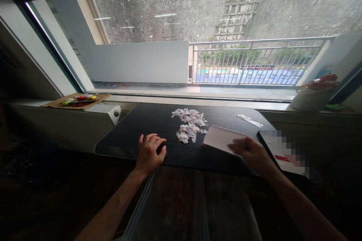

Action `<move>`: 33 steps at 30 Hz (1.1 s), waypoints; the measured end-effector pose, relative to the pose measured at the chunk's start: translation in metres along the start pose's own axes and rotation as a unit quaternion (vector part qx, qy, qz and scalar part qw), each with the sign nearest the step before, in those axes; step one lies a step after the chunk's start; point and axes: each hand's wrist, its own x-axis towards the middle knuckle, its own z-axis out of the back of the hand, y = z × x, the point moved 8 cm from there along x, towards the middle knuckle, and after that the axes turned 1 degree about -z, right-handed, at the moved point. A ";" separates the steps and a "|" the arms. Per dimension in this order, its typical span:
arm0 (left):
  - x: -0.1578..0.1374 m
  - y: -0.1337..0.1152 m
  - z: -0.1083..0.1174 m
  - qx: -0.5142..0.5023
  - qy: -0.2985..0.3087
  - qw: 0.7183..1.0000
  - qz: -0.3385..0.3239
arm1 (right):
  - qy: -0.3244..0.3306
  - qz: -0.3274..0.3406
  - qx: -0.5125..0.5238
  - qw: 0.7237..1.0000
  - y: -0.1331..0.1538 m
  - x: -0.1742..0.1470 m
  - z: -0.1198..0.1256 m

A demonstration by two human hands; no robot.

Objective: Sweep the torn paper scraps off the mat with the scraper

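My right hand (254, 154) grips the right end of a pale, stiff card (223, 138), thumb on top. The card is tilted, its left end beside a heap of torn paper scraps (189, 131). These small white and pinkish scraps lie in a loose pile on the dark table (152, 120). My left hand (151, 151) is at the table's front edge, left of the scraps. Its fingers are loosely bent and apart, and nothing is in them.
A clear plastic sleeve (250, 120) lies at the table's back right. A flat tray or folder (283, 154), partly blurred out, rests at the right edge. On the left, a cardboard sheet (53, 102) with colourful items sits by a radiator (103, 110). A clear plastic box (141, 207) stands below the table's front edge.
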 end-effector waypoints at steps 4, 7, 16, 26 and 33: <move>0.000 -0.001 0.000 -0.001 0.002 1.000 0.002 | -0.047 0.027 -0.044 0.998 0.002 0.001 0.005; 0.000 -0.001 0.001 -0.002 -0.001 1.000 0.001 | -0.071 0.032 -0.112 0.991 0.003 -0.002 0.004; 0.000 -0.002 0.001 -0.004 -0.002 1.000 0.004 | 0.012 0.013 -0.023 1.000 0.011 -0.043 -0.030; 0.000 -0.002 0.001 -0.011 0.004 1.000 0.017 | 0.011 -0.066 0.016 0.998 0.007 -0.048 -0.021; 0.002 -0.005 0.004 -0.007 0.009 1.000 0.016 | 0.030 -0.096 0.065 0.993 0.011 -0.050 -0.030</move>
